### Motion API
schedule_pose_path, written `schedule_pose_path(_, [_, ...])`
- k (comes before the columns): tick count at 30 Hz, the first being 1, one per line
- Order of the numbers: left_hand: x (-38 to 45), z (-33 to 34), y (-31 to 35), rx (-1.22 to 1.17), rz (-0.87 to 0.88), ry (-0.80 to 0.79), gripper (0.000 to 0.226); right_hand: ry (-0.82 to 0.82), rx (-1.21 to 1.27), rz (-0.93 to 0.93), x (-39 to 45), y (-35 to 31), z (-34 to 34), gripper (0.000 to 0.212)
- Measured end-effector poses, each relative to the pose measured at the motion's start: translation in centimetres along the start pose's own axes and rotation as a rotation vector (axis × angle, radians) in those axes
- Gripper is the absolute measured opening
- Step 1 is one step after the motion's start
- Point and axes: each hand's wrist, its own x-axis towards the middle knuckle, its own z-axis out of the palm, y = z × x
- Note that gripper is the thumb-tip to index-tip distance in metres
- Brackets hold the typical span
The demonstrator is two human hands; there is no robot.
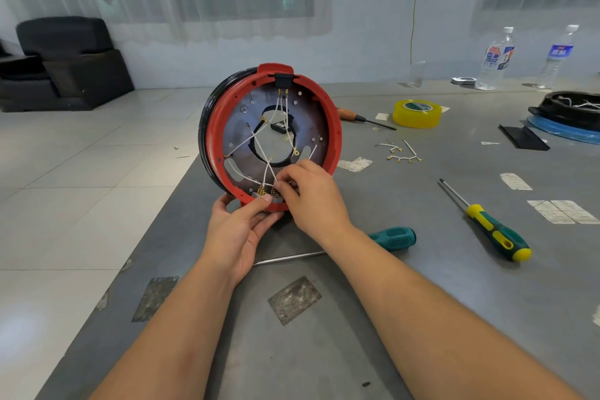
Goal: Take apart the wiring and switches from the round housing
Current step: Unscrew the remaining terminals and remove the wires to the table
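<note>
While the round housing [272, 136] stands on edge on the table [422, 302], white wires [259, 146] inside it are being unplugged. Left hand [237, 234] grips the bottom rim; right hand [311, 195] pinches a connector at the lower switch [264, 196]. Next, probably: pull the terminal straight off, housing steadied.
</note>
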Motion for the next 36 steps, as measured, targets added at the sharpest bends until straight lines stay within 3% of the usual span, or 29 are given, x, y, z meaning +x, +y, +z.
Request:
schedule_pose_path(3, [-0.1, 0.1, 0.0, -0.021, 0.009, -0.006, 0.066, -0.023, -0.011, -0.043, -0.5, -0.1, -0.9, 0.007])
schedule_pose_path(11, [-0.1, 0.1, 0.2, -0.063, 0.016, 0.039, 0.065, -0.139, -0.224, 0.099, -1.8, -0.3, -3.5, 0.009])
schedule_pose_path(16, [0.2, 0.0, 0.1, -0.076, 0.021, 0.068, 0.064, -0.131, -0.209, 0.105, -2.6, 1.1, -5.0, 0.008])
schedule_pose_path(21, [0.3, -0.1, 0.1, -0.074, 0.029, 0.068, 0.065, 0.027, 0.088, 0.216, -1.4, 2.4, -6.4, 0.013])
schedule_pose_path(26, [0.4, -0.1, 0.0, -0.068, 0.046, 0.067, 0.067, 0.172, 0.058, 0.332, 1.7, 5.6, -8.4, 0.007])
schedule_pose_path(32, [0.7, 0.0, 0.0, -0.052, 0.054, 0.083, 0.064, -0.053, -0.256, 0.614, 5.4, 11.4, -9.1, 0.016])
schedule_pose_path(36, [1.1, 0.0, -0.1, -0.045, 0.047, 0.103, 0.064, -0.215, -0.411, 0.707, 7.9, 13.8, -8.4, 0.020])
